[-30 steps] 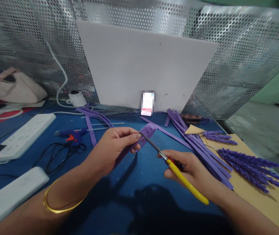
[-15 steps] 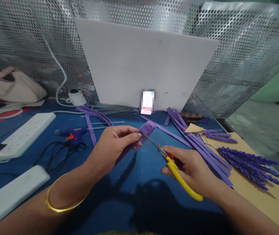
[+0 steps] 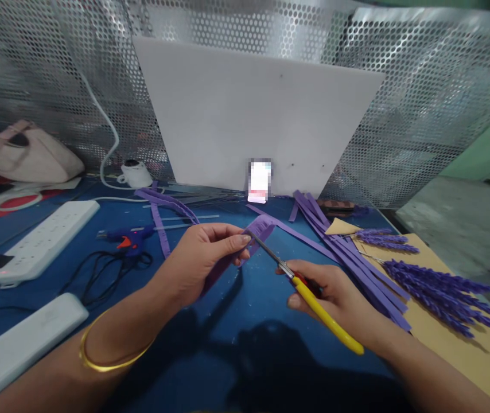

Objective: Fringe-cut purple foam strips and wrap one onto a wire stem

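My left hand [image 3: 213, 252] pinches a folded purple crepe-like paper strip [image 3: 264, 225] between thumb and fingers. The strip's top edge looks ruffled, and its lower end hangs beneath the palm. In my right hand [image 3: 329, 289] is a pair of scissors [image 3: 326, 315] with a yellow outer handle and some red on the inner side. Their thin metal blades point up and left, with the tips at the strip beside my left thumb. Whether the tips lie in the paper or against it, I cannot tell.
Loose purple strips [image 3: 343, 252] lie to the right, near purple lavender-like stems [image 3: 438, 292] on brown paper [image 3: 486, 361]. A blue glue gun [image 3: 131, 238], white power strips [image 3: 47, 238] and a white cup [image 3: 135, 174] occupy the left. A lit phone [image 3: 260, 180] leans on a white board [image 3: 257, 109].
The scissors' yellow handle has swung slightly inward, toward the blades' line, and less red shows. My left hand keeps its pinch on the strip. The whole view has shifted slightly.
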Tool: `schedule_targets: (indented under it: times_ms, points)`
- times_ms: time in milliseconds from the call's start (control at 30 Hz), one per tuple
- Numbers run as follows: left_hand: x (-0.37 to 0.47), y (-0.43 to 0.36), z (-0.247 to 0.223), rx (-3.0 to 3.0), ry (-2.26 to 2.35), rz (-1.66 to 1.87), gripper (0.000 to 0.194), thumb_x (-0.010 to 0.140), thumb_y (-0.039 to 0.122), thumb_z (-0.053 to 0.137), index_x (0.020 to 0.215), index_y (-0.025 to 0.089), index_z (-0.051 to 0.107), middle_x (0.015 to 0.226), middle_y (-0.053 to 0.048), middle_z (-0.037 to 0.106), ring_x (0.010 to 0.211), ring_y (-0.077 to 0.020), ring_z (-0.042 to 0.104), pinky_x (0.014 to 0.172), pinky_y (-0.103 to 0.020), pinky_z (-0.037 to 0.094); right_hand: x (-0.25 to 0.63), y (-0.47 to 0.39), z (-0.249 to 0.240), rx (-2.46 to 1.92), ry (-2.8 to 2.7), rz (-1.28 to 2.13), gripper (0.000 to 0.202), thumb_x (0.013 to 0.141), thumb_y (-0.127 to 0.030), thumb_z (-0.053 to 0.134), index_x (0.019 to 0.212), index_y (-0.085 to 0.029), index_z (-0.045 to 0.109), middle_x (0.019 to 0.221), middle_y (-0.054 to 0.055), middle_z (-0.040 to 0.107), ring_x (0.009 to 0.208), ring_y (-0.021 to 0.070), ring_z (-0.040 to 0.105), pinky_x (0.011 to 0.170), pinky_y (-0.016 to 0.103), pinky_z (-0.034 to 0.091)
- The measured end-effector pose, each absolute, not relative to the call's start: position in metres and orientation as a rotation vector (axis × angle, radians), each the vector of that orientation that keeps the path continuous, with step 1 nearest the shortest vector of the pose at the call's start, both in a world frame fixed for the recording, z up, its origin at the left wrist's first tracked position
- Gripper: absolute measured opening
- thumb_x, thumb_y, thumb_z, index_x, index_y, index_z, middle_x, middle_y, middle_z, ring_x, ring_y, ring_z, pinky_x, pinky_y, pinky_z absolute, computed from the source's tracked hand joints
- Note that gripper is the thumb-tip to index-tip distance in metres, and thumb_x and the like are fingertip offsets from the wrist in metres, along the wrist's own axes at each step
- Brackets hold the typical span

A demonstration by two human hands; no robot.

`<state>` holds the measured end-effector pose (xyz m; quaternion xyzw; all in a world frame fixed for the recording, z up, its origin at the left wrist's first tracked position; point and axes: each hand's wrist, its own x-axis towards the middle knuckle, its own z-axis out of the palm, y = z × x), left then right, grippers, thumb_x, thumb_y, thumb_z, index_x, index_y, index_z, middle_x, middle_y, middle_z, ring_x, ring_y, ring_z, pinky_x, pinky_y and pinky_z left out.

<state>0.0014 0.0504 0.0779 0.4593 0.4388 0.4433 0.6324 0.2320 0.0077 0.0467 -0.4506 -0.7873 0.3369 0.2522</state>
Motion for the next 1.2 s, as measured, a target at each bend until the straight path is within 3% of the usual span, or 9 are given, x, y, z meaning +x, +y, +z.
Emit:
schedule_targets:
  times_ms: [300,767,1200]
  points:
    - [-0.0007,0.0494,0.0768,1.088,1.021,1.044,0.009,0.067,0.024,0.083,0.072,0.019,0.076,0.063,0.000,0.071,0.060,-0.0092,0.061,0.057,-0.017,0.046,0.2287,0.0068,0.0496,-1.265,-2.191,0.597,0.032,0.088,-0.045,0.065,0.106,-0.019,0.066,0.070,-0.002,0.053,0.058,0.0117,0.043,0.052,0.022,0.034]
    - [-0.0025,0.0525,0.0726,1.200,0.962,1.051,0.007,0.073,0.025,0.079,0.074,0.018,0.076,0.064,0.002,0.068,0.054,-0.0058,0.056,0.053,-0.014,0.042,0.2310,0.0056,0.0524,-1.251,-2.239,0.525,0.039,0.085,-0.046,0.069,0.114,-0.021,0.063,0.081,0.002,0.064,0.064,0.0149,0.053,0.058,0.024,0.039]
    - [0.0007,0.0529,0.0724,1.132,0.969,1.049,0.005,0.071,0.022,0.080,0.072,0.018,0.076,0.063,0.001,0.070,0.052,-0.0053,0.057,0.052,-0.014,0.043,0.2302,0.0060,0.0491,-1.268,-2.215,0.542,0.033,0.088,-0.047,0.064,0.105,-0.019,0.065,0.071,0.000,0.057,0.058,0.0129,0.046,0.052,0.022,0.037]
